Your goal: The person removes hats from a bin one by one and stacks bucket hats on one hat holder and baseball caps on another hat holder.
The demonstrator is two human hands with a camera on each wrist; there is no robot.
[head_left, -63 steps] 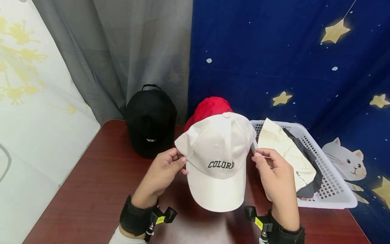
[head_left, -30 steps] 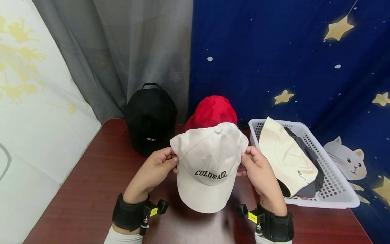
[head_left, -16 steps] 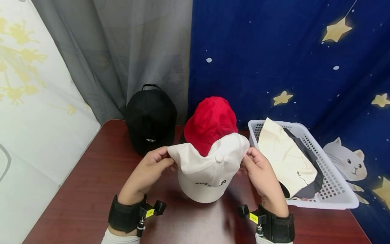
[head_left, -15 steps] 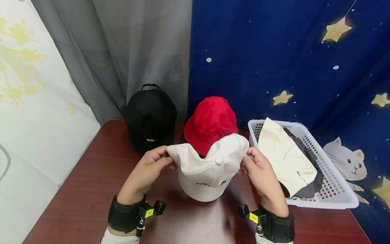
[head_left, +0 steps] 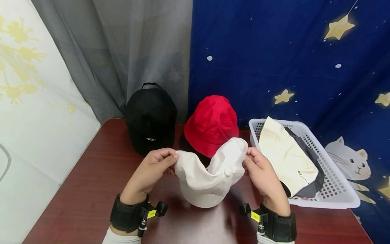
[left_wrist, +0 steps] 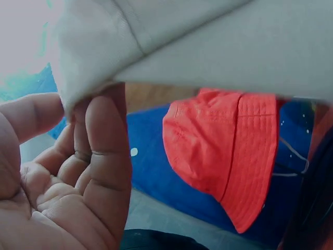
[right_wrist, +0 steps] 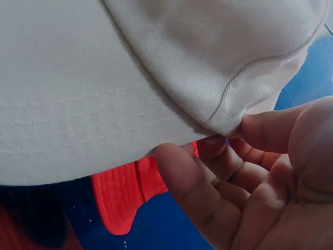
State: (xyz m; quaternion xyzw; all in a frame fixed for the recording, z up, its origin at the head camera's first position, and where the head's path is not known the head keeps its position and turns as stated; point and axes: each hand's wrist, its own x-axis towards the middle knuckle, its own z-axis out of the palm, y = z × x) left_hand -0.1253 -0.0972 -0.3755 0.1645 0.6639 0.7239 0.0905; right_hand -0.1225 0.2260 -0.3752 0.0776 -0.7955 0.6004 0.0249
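Note:
Between both hands hangs a white baseball cap [head_left: 202,183], its crown slumped in the middle and its brim toward the person; the lettering on its front is out of sight. My left hand [head_left: 153,169] pinches the cap's left edge with thumb and fingers. On the opposite side, my right hand [head_left: 260,169] pinches the right edge, and the right wrist view shows thumb and fingers at the corner where brim meets crown [right_wrist: 208,122]. Just behind the cap sits a red bucket hat [head_left: 211,122], partly covered by it. The left wrist view shows the same red hat [left_wrist: 221,151] beyond the fingers.
A black cap [head_left: 150,118] stands at the back left of the brown table [head_left: 91,183]. At the right, a white plastic basket [head_left: 344,189] holds a cream hat [head_left: 284,156] and dark fabric. Grey and blue curtains [head_left: 259,51] close off the back.
Both hands have brought the white cap lower and nearer, baring the red hat. Its crown has tipped and sagged, so the lettering no longer shows. The right hand moved left onto the cap's edge.

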